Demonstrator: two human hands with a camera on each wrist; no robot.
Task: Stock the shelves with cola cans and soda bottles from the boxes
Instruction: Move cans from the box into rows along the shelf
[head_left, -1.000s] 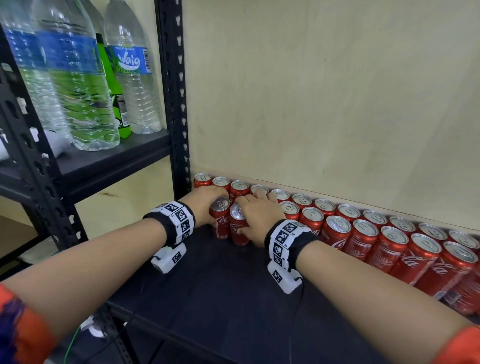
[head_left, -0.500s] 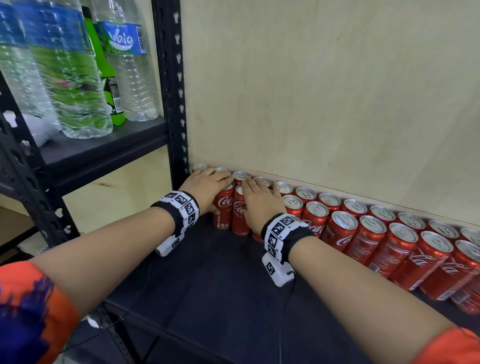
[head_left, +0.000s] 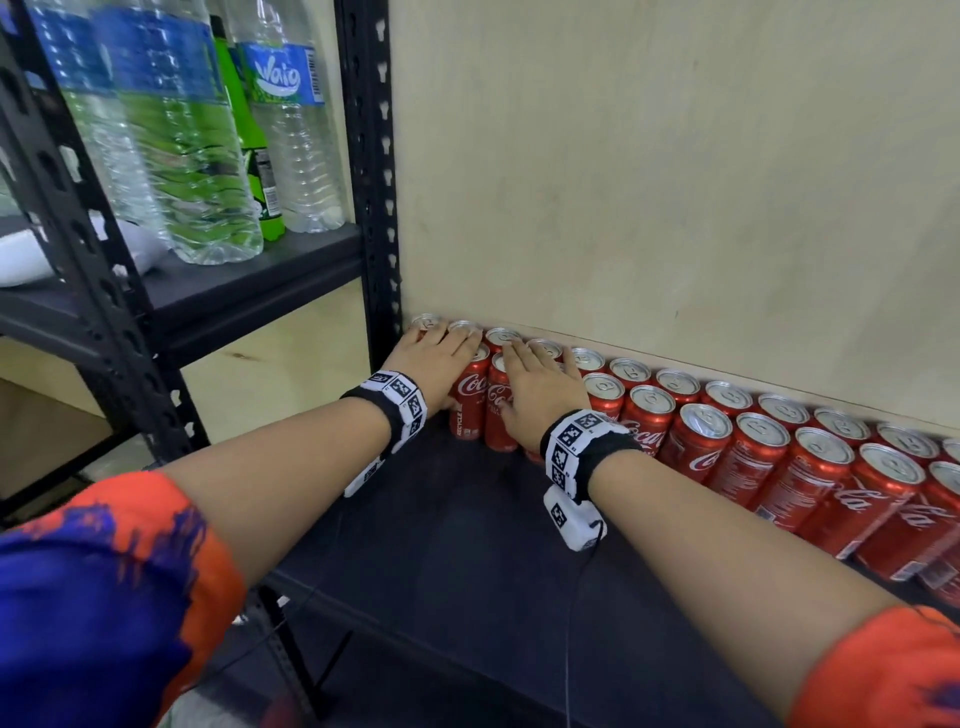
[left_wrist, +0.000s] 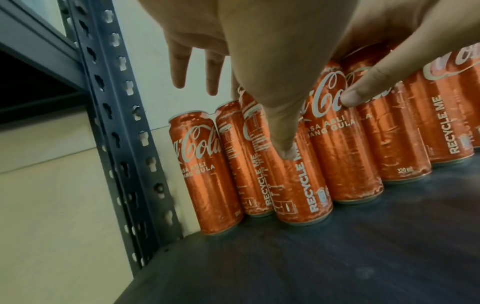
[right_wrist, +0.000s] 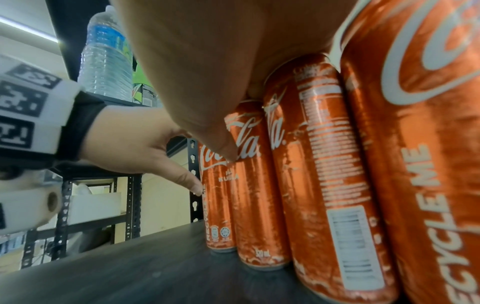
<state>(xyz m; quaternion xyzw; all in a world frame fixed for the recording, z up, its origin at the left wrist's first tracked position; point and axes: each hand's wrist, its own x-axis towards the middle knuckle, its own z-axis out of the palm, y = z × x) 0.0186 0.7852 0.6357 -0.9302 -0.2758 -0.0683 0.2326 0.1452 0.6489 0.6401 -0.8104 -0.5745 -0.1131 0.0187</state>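
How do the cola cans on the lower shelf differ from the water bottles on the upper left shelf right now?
The cola cans are short, opaque red metal with silver tops; the water bottles are tall, clear plastic with blue labels. The cans are packed in rows against the back wall, while only a few bottles show. The left hand and right hand lie flat on the cans; nothing touches the bottles. All stand upright on dark shelves.

Coca-Cola, "RECYCLE ME", "320 ml" on cola cans (left_wrist: 345, 156), "Waig" on water bottle (head_left: 291, 130)
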